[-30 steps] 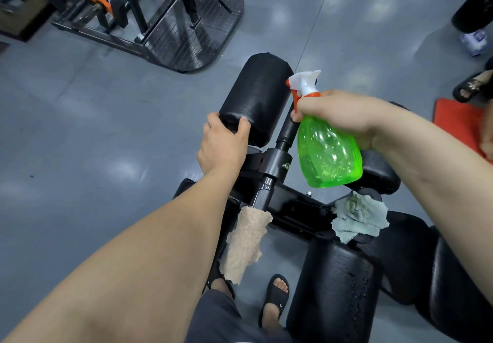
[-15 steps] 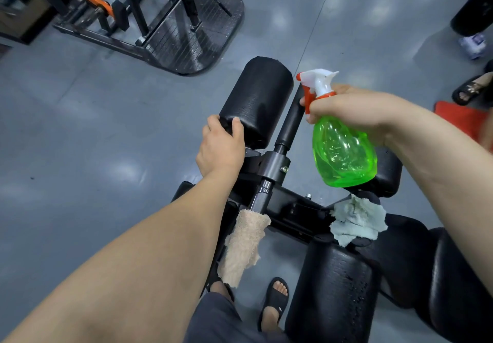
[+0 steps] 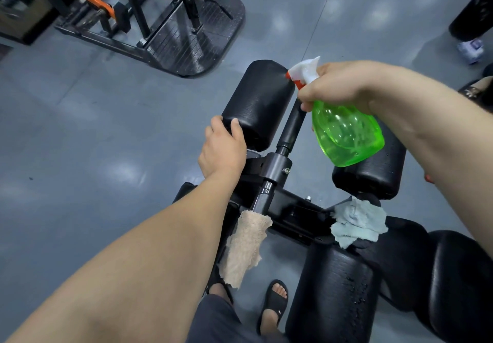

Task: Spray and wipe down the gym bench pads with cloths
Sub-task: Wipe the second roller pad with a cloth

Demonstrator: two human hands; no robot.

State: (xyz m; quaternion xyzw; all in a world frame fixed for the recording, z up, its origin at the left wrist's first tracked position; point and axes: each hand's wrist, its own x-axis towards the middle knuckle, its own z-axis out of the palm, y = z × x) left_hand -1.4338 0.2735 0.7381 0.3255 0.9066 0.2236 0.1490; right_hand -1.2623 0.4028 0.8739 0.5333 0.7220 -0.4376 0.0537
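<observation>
Green translucent plastic marks the spray bottle (image 3: pixel 346 134), held in the air at about two o'clock from the frame's centre, over the bench's leg-roller assembly. The right hand (image 3: pixel 336 86) is wrapped round its neck, fingers closed at the trigger; whether the trigger is squeezed I cannot tell. The bottle's long axis runs from its base at five o'clock up to the head at eleven, and the white nozzle (image 3: pixel 301 71) points toward nine o'clock, just beside the far end of the left roller pad (image 3: pixel 258 102). This looks like aiming for a spray.

The left hand (image 3: pixel 222 150) grips that pad's near end at its six o'clock, thumb and fingers curled over the edge, probably to stop the roller turning. The pad's own axis lies roughly six to twelve, leaning toward one.

Both cloths wait within reach: a beige cloth (image 3: pixel 244 246) draped over the steel post (image 3: pixel 290 129) lower down, and a blue-grey cloth (image 3: pixel 357 222) bunched on the frame at four o'clock. Droplets on the lower pad (image 3: pixel 333 294) suggest it is sprayed but not yet wiped.
</observation>
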